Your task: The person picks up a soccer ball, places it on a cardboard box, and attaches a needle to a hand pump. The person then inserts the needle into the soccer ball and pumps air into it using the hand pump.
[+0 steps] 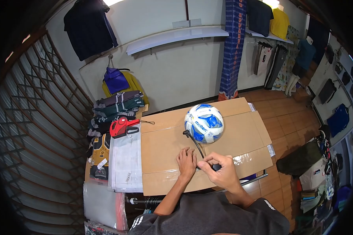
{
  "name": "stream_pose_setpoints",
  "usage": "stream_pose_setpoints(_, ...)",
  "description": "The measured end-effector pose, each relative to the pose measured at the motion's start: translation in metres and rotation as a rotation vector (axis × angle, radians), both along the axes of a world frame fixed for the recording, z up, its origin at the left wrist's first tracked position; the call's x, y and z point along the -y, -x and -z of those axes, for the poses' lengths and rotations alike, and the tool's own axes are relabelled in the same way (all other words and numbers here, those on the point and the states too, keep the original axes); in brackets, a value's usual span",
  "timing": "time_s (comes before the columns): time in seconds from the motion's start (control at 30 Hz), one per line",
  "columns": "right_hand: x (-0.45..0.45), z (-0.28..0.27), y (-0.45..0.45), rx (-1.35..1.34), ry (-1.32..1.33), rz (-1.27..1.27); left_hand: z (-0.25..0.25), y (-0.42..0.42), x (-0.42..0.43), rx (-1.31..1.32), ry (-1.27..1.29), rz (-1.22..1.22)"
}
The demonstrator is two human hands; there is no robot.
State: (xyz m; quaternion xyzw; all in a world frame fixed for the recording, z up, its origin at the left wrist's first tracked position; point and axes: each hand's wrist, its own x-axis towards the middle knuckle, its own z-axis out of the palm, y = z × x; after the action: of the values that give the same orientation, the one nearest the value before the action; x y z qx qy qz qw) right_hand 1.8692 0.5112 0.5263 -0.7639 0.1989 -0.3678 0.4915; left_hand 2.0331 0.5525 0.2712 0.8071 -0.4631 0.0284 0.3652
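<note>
A white and blue ball marked "molten" rests on the flattened cardboard. Just below it lies a thin black hose with a black fitting at its upper end, near the ball's lower left. My right hand is closed around a black object at the hose's lower end; its rounded tip shows past the fingers. To the left, my left hand lies on the cardboard with its fingers slightly spread, and nothing shows in it.
A red handheld tool sits on white packages at the left, beside folded clothes. A white shelf is on the wall. More clothing piles stand at the right.
</note>
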Motion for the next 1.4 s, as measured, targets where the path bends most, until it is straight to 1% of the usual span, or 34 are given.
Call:
stream_pose_setpoints(0.07, 0.004, 0.007, -0.006, -0.014, 0.040, 0.033, -0.003, 0.001, 0.000, 0.007, 0.000, 0.000)
stream_pose_setpoints(0.17, 0.011, 0.044, -0.027, 0.013, 0.006, 0.071, 0.002, -0.001, 0.001, 0.004, -0.032, 0.007)
stream_pose_setpoints(0.33, 0.012, 0.085, -0.044, 0.015, 0.062, 0.109, 0.001, -0.002, -0.001, 0.005, -0.034, 0.025)
stream_pose_setpoints(0.53, 0.010, 0.109, -0.050, 0.029, 0.092, 0.119, 0.011, -0.005, 0.002, 0.030, -0.036, 0.023)
stream_pose_setpoints(0.57, 0.010, 0.111, -0.050, 0.036, 0.097, 0.117, 0.014, -0.005, 0.002, 0.037, -0.040, 0.023)
stream_pose_setpoints(0.67, 0.010, 0.094, -0.041, -0.093, -0.009, 0.061, 0.001, 0.000, -0.001, 0.005, -0.019, -0.003)
stream_pose_setpoints(0.77, 0.006, 0.053, -0.025, 0.009, -0.074, 0.020, 0.003, -0.002, -0.001, 0.023, -0.014, 0.006)
stream_pose_setpoints(0.83, 0.002, 0.020, -0.006, 0.038, -0.009, 0.009, 0.004, -0.001, 0.000, 0.018, 0.007, -0.006)
stream_pose_setpoints(0.9, 0.000, 0.004, 0.002, 0.091, 0.040, -0.003, 0.003, -0.001, 0.001, 0.012, 0.012, -0.012)
stream_pose_setpoints(1.0, 0.008, 0.024, -0.011, 0.014, 0.054, 0.048, 0.000, -0.001, 0.002, 0.007, 0.003, -0.010)
stream_pose_setpoints(1.23, 0.013, 0.093, -0.042, 0.023, 0.055, 0.079, 0.000, -0.001, 0.000, 0.015, -0.016, 0.013)
stream_pose_setpoints(1.4, 0.013, 0.104, -0.043, -0.030, 0.091, 0.086, 0.001, -0.001, 0.000, 0.003, -0.019, 0.010)
